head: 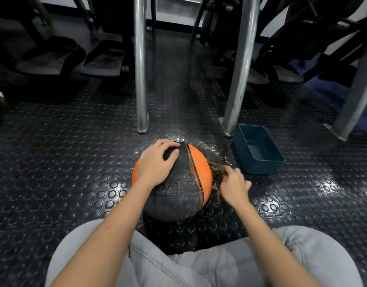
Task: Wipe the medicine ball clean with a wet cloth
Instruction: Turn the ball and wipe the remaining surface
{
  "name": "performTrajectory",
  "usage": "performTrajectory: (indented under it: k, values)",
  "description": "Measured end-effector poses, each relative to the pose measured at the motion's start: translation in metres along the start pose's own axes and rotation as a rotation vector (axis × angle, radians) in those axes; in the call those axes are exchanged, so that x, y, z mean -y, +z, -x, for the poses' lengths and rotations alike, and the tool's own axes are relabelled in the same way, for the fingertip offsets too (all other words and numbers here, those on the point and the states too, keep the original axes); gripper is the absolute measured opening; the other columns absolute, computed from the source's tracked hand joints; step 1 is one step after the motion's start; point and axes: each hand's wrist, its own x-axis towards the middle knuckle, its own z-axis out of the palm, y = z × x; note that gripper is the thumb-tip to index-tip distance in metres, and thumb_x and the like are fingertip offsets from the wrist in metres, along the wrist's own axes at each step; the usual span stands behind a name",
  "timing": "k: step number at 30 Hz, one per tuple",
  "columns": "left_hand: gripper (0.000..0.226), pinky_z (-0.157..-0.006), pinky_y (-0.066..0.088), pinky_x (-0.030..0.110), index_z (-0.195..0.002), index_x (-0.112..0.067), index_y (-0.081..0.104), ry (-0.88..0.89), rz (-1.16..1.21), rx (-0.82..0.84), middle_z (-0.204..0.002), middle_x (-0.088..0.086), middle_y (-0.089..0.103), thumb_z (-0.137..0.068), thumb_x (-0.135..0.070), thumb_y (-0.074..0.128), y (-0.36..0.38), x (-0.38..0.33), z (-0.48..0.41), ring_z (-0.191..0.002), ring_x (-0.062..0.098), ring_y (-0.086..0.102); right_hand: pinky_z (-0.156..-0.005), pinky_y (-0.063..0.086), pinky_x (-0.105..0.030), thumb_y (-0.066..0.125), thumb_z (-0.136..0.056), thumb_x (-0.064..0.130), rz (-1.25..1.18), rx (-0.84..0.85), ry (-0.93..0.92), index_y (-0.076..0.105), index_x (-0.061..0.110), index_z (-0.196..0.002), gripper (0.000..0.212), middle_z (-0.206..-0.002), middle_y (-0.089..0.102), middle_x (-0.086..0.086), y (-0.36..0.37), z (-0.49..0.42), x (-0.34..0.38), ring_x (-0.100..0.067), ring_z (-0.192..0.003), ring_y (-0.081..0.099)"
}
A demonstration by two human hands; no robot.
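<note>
Ball: medicine ball [178, 189], orange with a black textured panel, is sitting on the studded rubber floor [75, 162] between the seated person's knees, just ahead of the grey trousers [199, 266].
Left hand: left hand [157, 162] is lying over the crown of the ball, fingers bent down onto the black panel and gripping it, seemingly bracing it against rolling.
Right hand: right hand [233, 185] is working at the ball's right flank, bunching a brownish cloth [216, 168] against the orange side; motion blur is hiding the finger detail, but the cloth is trailing from its grasp.
Water: a blue tub [259, 150] is standing just right of the ball, near the metal legs [141, 79] of some equipment; whether it is holding water is hard to tell.
Progress: droplets are glinting on the floor around the ball, so wiping looks to be well underway. Brownish streaks are showing along the seam beside the black stripe, so that line is likely needing another pass.
Remaining: the left side under the palm and the hidden underside are probably waiting for a turn of the ball.
</note>
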Motion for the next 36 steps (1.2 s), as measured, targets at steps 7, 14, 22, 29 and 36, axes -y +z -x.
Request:
performTrajectory:
  k: [7,14,22,29,36]
  values:
    - [0.021,-0.098,0.038,0.036,-0.112,-0.035,0.062,-0.027,-0.009,0.015,-0.123,-0.018,0.053,-0.095,-0.038,0.049,0.001,0.0,-0.006,-0.113,0.009,0.05,-0.085,0.02,-0.025,0.031,-0.086,0.011,-0.26,-0.165,-0.445,0.052,0.027,-0.13,0.051,-0.103,0.043,0.004,-0.01,0.021,0.043,-0.009,-0.098,0.039]
    - [0.024,-0.101,0.036,0.039,-0.114,-0.038,0.059,-0.086,-0.031,0.006,-0.126,-0.017,0.051,-0.095,-0.042,0.045,0.004,-0.003,-0.009,-0.117,0.013,0.049,-0.094,0.023,-0.038,0.035,-0.096,0.009,-0.105,-0.08,-0.091,0.052,0.025,-0.128,0.04,-0.108,0.05,-0.001,-0.025,-0.007,0.021,-0.021,-0.109,0.047]
    - [0.013,-0.104,0.037,0.034,-0.101,-0.039,0.064,-0.288,0.142,0.106,-0.123,-0.009,0.057,-0.09,-0.035,0.058,0.005,-0.01,-0.037,-0.115,0.015,0.052,-0.082,0.015,-0.027,0.035,-0.094,0.004,-0.224,-0.031,-0.292,0.049,0.037,-0.129,0.05,-0.104,0.046,0.004,-0.003,0.012,0.033,-0.011,-0.102,0.041]
    - [0.022,-0.095,0.04,0.015,-0.102,-0.03,0.065,-0.194,0.604,-0.1,-0.105,-0.01,0.06,-0.09,-0.012,0.058,-0.013,-0.012,-0.029,-0.109,0.011,0.054,-0.101,0.019,-0.038,0.031,-0.099,0.011,-0.168,0.02,-0.024,0.048,0.028,-0.133,0.041,-0.122,0.048,-0.004,-0.019,-0.018,0.017,-0.022,-0.123,0.04]
    - [0.034,-0.115,0.001,0.048,-0.112,-0.058,0.036,-0.074,0.116,0.139,-0.149,-0.02,0.027,-0.091,-0.039,0.056,0.003,0.001,-0.001,-0.142,0.003,0.01,-0.087,0.016,-0.028,0.038,-0.095,0.005,-0.157,-0.046,-0.343,0.047,0.04,-0.132,0.051,-0.101,0.041,0.007,-0.004,0.007,0.029,-0.008,-0.1,0.039]
